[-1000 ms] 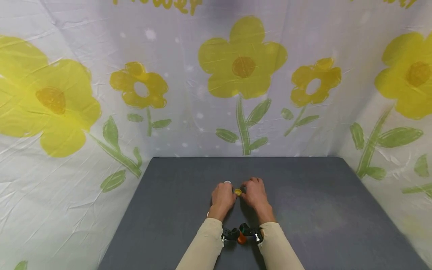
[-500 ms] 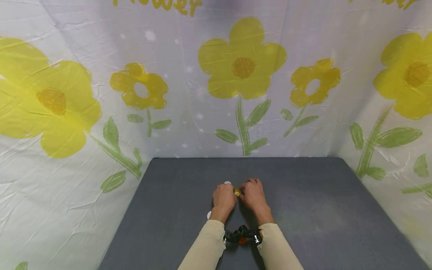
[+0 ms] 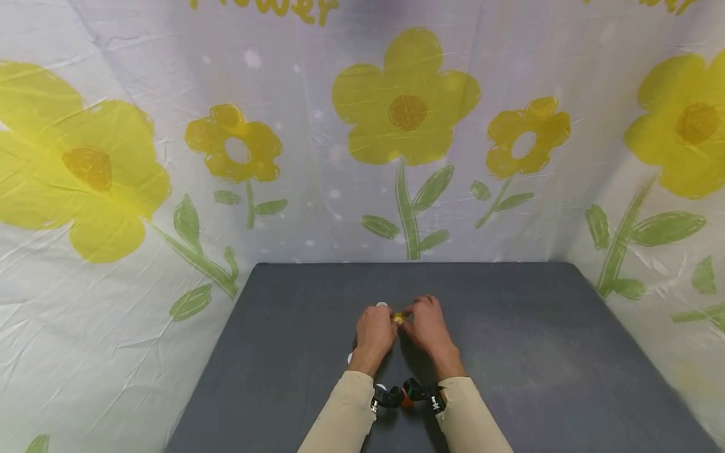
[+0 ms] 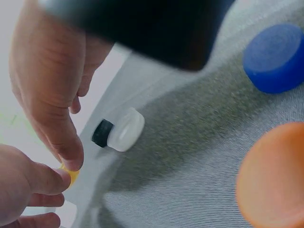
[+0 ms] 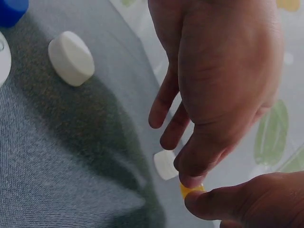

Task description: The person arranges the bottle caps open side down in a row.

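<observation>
Close together in the head view, my left hand and right hand meet over the dark table at a small yellow cap. Fingertips and thumbs of both hands pinch it between them. From the left wrist view only a yellow edge of the cap shows past the fingers. The right wrist view has it partly covered too, with a white cap on the table just behind the fingers. Another white round piece sits just beyond my left knuckles.
An orange round piece and a blue cap lie below the wrists. Near them are a whitish cap beside a black one. A white disc is left of my left wrist. A flower-printed cloth hangs behind the table.
The yellow cap has turned a little between the fingertips. Both hands stay at nearly the same place. A white edge now shows beside the left wrist strap.
</observation>
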Demonstrator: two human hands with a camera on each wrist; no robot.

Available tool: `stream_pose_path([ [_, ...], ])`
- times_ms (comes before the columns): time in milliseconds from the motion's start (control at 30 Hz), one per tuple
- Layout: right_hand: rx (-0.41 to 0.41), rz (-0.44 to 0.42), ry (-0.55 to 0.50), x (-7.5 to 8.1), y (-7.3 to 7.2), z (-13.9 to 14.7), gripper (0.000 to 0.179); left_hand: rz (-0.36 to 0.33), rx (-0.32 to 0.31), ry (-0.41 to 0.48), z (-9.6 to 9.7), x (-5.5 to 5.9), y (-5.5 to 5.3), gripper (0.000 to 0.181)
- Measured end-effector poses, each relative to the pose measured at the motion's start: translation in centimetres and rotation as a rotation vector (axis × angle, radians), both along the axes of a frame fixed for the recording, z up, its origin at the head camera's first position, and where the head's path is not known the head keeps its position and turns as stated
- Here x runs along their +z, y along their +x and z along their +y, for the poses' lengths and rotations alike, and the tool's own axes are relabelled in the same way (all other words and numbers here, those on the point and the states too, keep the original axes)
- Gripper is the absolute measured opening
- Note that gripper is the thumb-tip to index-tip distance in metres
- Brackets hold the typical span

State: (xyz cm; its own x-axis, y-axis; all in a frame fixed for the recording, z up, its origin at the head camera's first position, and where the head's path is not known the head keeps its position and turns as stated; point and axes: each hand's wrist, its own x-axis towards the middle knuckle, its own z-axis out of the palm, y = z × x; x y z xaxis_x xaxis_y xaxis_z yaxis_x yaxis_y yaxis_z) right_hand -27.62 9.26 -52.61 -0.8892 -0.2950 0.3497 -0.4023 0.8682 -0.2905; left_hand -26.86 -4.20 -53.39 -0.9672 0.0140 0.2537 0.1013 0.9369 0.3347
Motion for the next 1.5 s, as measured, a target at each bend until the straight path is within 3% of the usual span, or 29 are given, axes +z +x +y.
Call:
stream_pose_path([
  [333, -0.007, -0.034, -0.055, 2.0, 0.9, 0.0, 0.015, 0.023, -0.042, 0.035, -0.6, 2.3, 1.2, 0.015],
  [567, -0.051, -0.105, -0.15, 3.7, 1.9, 0.1, 0.019, 0.043, -0.083, 0.068, -1.0, 4.2, 2.0, 0.015],
  [800, -0.023, -0.124, -0.226, 5.3, 3.2, 0.6, 0.022, 0.083, -0.128, 0.089, -1.6, 5.6, 2.9, 0.016],
  [1100, 0.022, -0.104, -0.249, 7.0, 4.2, 0.9, 0.026, 0.109, -0.168, 0.129, -2.3, 7.5, 4.0, 0.016],
  [1267, 0.041, -0.081, -0.242, 7.4, 4.9, 0.9, 0.027, 0.09, -0.198, 0.157, -3.0, 8.0, 4.6, 0.02],
  [1500, 0.053, -0.057, -0.273, 6.9, 6.0, 0.8, 0.029, 0.078, -0.223, 0.19, -3.8, 7.7, 5.7, 0.022],
])
